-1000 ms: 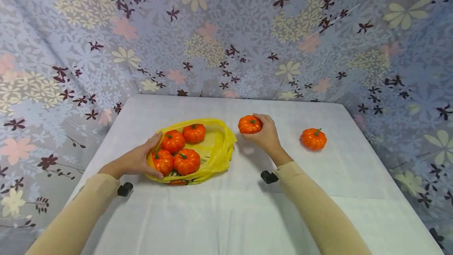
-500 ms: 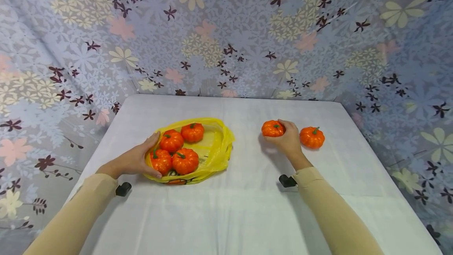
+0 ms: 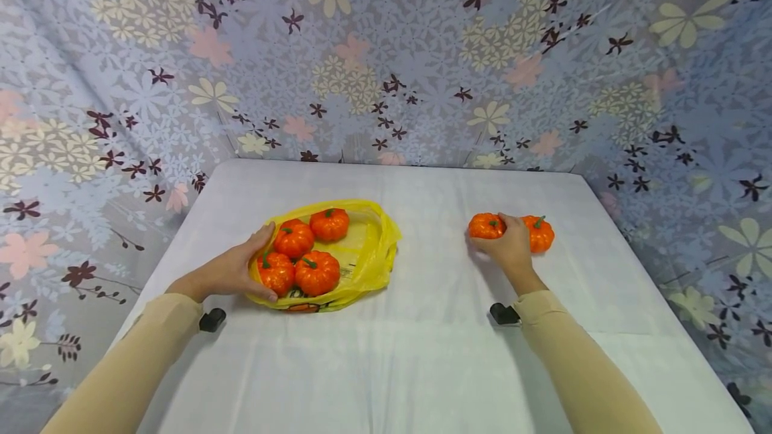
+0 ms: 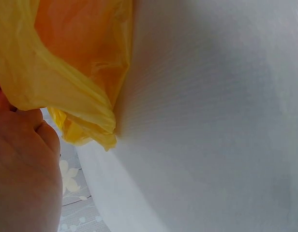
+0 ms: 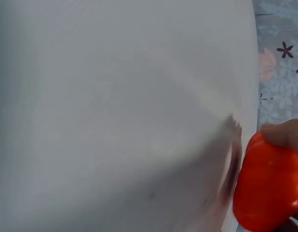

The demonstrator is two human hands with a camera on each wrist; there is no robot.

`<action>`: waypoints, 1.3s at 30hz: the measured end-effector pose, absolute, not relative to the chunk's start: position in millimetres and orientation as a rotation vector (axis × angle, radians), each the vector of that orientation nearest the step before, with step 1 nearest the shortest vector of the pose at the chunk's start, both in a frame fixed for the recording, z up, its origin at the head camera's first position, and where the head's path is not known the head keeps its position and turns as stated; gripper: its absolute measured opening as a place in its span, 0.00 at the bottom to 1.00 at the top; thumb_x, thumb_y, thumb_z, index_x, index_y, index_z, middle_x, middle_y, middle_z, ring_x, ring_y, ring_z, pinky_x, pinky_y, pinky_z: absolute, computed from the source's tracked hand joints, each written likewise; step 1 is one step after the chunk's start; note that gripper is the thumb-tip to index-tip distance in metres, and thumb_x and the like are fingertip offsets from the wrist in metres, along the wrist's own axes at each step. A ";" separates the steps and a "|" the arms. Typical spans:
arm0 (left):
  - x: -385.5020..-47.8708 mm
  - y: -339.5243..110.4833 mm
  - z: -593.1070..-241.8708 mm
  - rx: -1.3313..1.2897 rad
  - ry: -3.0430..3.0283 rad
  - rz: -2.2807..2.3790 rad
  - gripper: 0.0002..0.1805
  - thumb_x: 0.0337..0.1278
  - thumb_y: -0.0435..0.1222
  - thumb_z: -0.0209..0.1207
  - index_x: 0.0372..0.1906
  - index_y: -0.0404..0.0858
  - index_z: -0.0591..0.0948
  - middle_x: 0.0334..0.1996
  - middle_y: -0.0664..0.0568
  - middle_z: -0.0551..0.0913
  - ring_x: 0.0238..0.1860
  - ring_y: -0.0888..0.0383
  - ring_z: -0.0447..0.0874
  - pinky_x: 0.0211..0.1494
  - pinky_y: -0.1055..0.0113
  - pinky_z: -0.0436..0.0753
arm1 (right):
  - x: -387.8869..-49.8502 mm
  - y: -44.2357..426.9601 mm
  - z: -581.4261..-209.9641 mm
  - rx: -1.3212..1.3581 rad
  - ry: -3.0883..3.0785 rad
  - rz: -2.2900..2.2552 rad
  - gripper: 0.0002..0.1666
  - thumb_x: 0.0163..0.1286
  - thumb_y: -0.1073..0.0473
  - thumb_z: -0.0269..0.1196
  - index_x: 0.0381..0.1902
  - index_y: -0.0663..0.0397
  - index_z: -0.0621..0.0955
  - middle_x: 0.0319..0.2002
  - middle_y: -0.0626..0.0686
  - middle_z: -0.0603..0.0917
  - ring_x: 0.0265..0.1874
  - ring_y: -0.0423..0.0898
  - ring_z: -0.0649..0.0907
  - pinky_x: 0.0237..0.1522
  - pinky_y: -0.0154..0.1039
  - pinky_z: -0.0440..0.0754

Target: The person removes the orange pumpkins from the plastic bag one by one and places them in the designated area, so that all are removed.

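Note:
My right hand (image 3: 512,246) grips a small orange pumpkin (image 3: 484,226) with a green stem, at or just above the table on the right. In the right wrist view the fingers wrap the same pumpkin (image 5: 267,186); whether it touches the cloth I cannot tell. A second pumpkin (image 3: 541,235) sits just beyond that hand, partly hidden by it. On the left, my left hand (image 3: 232,270) holds the side of an opened yellow plastic bag (image 3: 370,263). Several pumpkins (image 3: 317,273) lie inside the bag. The left wrist view shows the bag's folded edge (image 4: 86,108) against the hand.
A white cloth covers the table (image 3: 386,367). Behind it and at both sides hangs a flowered curtain (image 3: 386,59). A black wrist device (image 3: 504,314) sits at the right cuff, another wrist device (image 3: 212,320) at the left.
My right hand has carried its pumpkin rightward, away from the bag and up close to the other pumpkin, and lowered it. The left hand and the bag stay in place.

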State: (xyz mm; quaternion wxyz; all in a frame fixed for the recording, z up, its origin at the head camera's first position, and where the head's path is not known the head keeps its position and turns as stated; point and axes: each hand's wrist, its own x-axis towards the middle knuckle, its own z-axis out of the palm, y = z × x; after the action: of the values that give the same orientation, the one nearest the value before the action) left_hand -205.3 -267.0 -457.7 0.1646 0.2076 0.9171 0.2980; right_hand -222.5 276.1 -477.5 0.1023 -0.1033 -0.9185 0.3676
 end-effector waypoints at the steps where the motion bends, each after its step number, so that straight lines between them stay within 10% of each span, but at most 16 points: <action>1: -205.3 -267.2 -457.9 0.591 2.613 0.852 0.78 0.32 0.59 0.80 0.82 0.39 0.40 0.80 0.38 0.39 0.78 0.34 0.40 0.74 0.36 0.47 | -221.6 276.1 -477.1 -0.304 -2.730 1.072 0.51 0.56 0.53 0.76 0.70 0.73 0.67 0.66 0.72 0.69 0.65 0.67 0.67 0.68 0.61 0.65; 39: -205.1 -268.8 -459.2 0.620 2.614 0.868 0.77 0.33 0.58 0.80 0.82 0.38 0.40 0.80 0.38 0.40 0.78 0.34 0.40 0.74 0.35 0.48 | -235.1 241.3 -437.2 -0.015 -2.685 1.065 0.73 0.43 0.35 0.81 0.79 0.57 0.59 0.75 0.64 0.61 0.74 0.62 0.60 0.72 0.60 0.60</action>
State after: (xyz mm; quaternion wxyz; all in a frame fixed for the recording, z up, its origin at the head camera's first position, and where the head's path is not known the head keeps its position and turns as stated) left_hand -205.1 -268.8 -459.2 0.1587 0.2167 0.9142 0.3034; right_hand -235.1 241.3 -437.2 0.1261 -0.0050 -0.9221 0.3659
